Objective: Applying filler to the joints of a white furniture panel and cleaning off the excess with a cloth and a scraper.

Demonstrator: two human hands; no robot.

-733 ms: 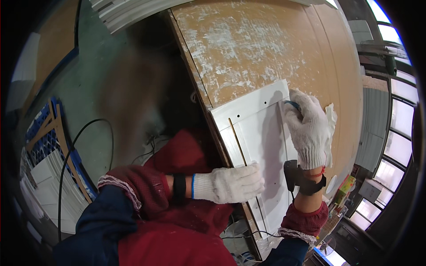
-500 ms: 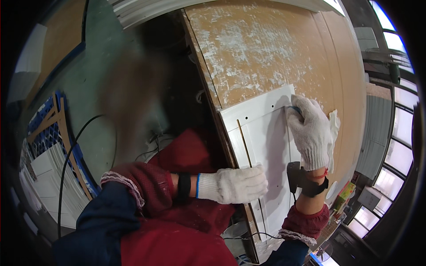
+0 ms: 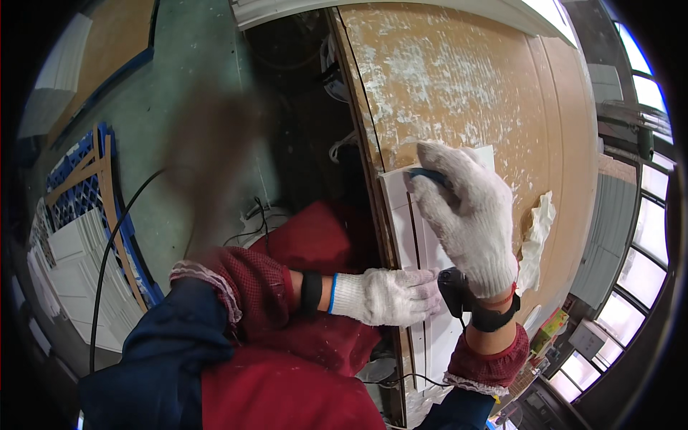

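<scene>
A long white panel [image 3: 398,215] with straight grooves lies along the left edge of the worktable, partly covered by my hands. My left hand [image 3: 390,297], in a white knitted glove, rests flat on the panel with fingers stretched out. Over the panel's far end is my right hand [image 3: 469,215], gloved the same way. Its thumb and fingers close on a small blue piece [image 3: 430,175], mostly hidden, whose kind I cannot make out. A dark device [image 3: 453,287] is strapped at my right wrist.
The brown worktable [image 3: 459,79] is smeared with white. A crumpled white sheet [image 3: 537,240] lies to the right. White boards [image 3: 97,279] stand stacked by a blue crate [image 3: 75,175] at left. A black cable [image 3: 107,251] hangs nearby, and a blurred brown shape [image 3: 215,143] blocks part of the view.
My right hand has moved left across the panel's far end with the blue piece. My left hand stays flat on the panel. The view has shifted slightly.
</scene>
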